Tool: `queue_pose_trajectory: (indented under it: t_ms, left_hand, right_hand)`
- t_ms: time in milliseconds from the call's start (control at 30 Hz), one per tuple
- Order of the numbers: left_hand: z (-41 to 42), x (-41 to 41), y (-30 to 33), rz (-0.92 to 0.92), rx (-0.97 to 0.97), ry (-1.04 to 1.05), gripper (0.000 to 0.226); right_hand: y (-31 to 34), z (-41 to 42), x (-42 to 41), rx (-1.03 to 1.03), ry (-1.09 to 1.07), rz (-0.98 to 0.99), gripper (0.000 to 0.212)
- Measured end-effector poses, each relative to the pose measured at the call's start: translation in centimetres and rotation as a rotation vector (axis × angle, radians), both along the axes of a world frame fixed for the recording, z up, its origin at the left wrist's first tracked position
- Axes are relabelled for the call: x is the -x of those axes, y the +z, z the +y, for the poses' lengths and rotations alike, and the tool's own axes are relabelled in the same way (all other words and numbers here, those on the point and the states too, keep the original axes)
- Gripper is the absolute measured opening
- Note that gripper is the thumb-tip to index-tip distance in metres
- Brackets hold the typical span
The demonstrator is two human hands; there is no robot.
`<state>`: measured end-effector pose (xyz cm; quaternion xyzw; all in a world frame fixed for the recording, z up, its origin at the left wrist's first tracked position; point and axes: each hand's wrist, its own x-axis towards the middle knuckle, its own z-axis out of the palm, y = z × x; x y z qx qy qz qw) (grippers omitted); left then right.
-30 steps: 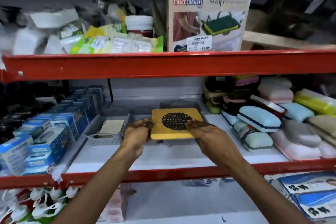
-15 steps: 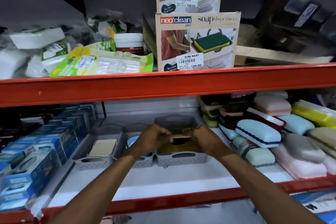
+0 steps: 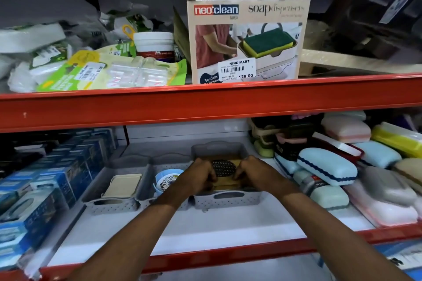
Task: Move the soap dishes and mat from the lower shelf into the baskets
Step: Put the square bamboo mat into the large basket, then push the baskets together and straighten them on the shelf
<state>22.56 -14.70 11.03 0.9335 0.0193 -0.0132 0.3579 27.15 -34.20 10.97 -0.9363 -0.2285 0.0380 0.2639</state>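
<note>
My left hand (image 3: 201, 177) and right hand (image 3: 253, 174) grip the two sides of the yellow mat (image 3: 225, 172) inside the right grey basket (image 3: 228, 197) on the white shelf (image 3: 205, 230). The middle basket (image 3: 146, 191) holds a blue soap dish (image 3: 166, 179); the left basket (image 3: 109, 203) holds a cream soap dish (image 3: 122, 186). Soap cases (image 3: 326, 166) are piled at right.

Three baskets stand in a row on the lower shelf (image 3: 205, 223). The mat (image 3: 225, 172) lies in the right basket (image 3: 228, 198), at 12 o'clock. The middle basket (image 3: 146, 194), at 10 o'clock, holds a round dish (image 3: 167, 179). The left basket (image 3: 109, 203) holds a soap dish (image 3: 122, 186). Soap cases (image 3: 326, 166) are stacked at 3 o'clock, boxes (image 3: 45, 189) at 9 o'clock.
</note>
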Motion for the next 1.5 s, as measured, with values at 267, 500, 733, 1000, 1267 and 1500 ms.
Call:
queue_pose_trajectory:
  t_ms: [267, 500, 733, 1000, 1267, 1500]
  left_hand:
    - [-0.9, -0.5, -0.1, 0.095, 0.276, 0.119, 0.017]
    - [1.1, 1.0, 0.4, 0.011, 0.177, 0.033, 0.021]
    - [9.6, 3.2, 2.5, -0.340, -0.309, -0.046, 0.029]
    - [12.7, 5.1, 0.2, -0.160, -0.428, -0.136, 0.027]
    - [14.3, 4.5, -0.6, -0.138, -0.534, -0.123, 0.030]
    - [15.4, 6.4, 1.1, -0.244, -0.459, -0.121, 0.028]
  right_hand:
    - [-1.1, 0.9, -1.0, 0.000, -0.059, -0.022, 0.014]
    - [-0.6, 1.5, -0.5, 0.185, 0.048, -0.168, 0.018]
    - [-0.8, 6.4, 0.7, 0.050, 0.314, -0.355, 0.025]
    - [-1.3, 11.9, 3.2, 0.245, 0.455, -0.389, 0.040]
    - [-1.9, 13.4, 3.1, 0.243, 0.410, -0.389, 0.056]
    - [-1.2, 13.4, 3.7, 0.187, 0.421, -0.399, 0.045]
